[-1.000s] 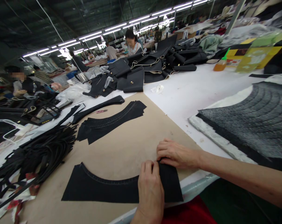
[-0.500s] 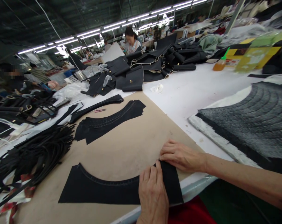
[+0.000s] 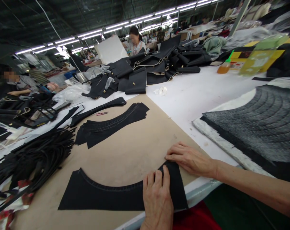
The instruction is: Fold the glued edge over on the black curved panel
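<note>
A black curved panel [image 3: 106, 199] lies flat at the near edge of the table, its concave edge facing away from me and marked with small notches. My left hand [image 3: 156, 195] rests on the panel's right part, palm down, with the fingers apart and their tips by the curved edge. At the upper right end of that curve, my right hand [image 3: 188, 159] pinches the edge between thumb and fingers. Farther back lies a fanned stack of similar black curved pieces [image 3: 111, 124]. Small red-handled snips [image 3: 102, 113] lie just behind the stack.
Black strips [image 3: 49, 153] heap at the left. Black flap pieces [image 3: 137, 80] pile up at the back. A glue bottle [image 3: 223, 66] with a green tip stands beside a yellowish clear container [image 3: 258, 60]. Dark quilted sheets [image 3: 262, 124] lie at the right. Other people sit farther off.
My right hand's fingertips have shifted slightly along the curved edge, and my left index finger has spread away from its neighbours. The panel stays nearly in place. A person at far left has leaned.
</note>
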The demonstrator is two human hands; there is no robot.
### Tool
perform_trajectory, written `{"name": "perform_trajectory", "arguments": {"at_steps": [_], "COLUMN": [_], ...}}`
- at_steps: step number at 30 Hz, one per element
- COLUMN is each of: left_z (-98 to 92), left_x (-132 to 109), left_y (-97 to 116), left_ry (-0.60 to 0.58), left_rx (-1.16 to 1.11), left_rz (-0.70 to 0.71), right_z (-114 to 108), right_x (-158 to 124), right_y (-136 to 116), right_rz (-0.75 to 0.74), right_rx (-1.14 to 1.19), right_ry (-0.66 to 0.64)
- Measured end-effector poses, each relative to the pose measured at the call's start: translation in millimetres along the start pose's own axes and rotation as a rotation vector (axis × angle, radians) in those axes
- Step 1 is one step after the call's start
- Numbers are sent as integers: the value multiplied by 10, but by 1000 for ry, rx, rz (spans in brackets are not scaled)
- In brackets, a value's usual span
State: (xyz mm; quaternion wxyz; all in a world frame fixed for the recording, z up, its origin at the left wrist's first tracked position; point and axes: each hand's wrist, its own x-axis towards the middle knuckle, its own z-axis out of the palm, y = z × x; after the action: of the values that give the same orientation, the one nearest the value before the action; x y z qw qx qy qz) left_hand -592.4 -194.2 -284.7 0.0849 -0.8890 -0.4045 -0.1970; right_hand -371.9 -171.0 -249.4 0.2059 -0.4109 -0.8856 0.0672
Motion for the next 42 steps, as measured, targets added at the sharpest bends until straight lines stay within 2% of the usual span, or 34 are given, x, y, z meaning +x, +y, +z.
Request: {"name": "perform_trajectory", "arguments": {"at_steps": [5,10,17,24,28,31,33,36,37,40,42], "left_z": [20,55,116,63,12,-27,-104,-314,-386,-513,-517], "left_x": [2,-31,-78,-15,-30,-70,-112,-230,-286,-463,-563], "left_y": [-7,-14,-17,-18,-9,-37,-124,-384,-499,-857,-1025], "left_ry": [6,27,75,165,158,204,170,102,132,209,208], "left_rx": [19,-5,-26,-24,-6,-54,-198,-535,-592,-508,-395], "left_rz": [15,0,5,-15,-25,-34,-55,-168,-217,-323,-277], "right_z": [34,142,254,239,348,512,599,610,582,459,391], "right_x": [-63,-90,-185,-214,-145,-125,-131,-157,-162,-131,-53], "right_y": [-192,-390,-322,-310,-403,-405,-372,-347,-358,-455,-560], "right_rz": [132,164,206,291,166,99,95,133,150,196,199], "right_rx": [-44,-149,-251,-323,-316,-341,-353,-340,-321,-237,-216], "right_ry": [78,27,-51,84,21,85,108,91,80,46,50]}}
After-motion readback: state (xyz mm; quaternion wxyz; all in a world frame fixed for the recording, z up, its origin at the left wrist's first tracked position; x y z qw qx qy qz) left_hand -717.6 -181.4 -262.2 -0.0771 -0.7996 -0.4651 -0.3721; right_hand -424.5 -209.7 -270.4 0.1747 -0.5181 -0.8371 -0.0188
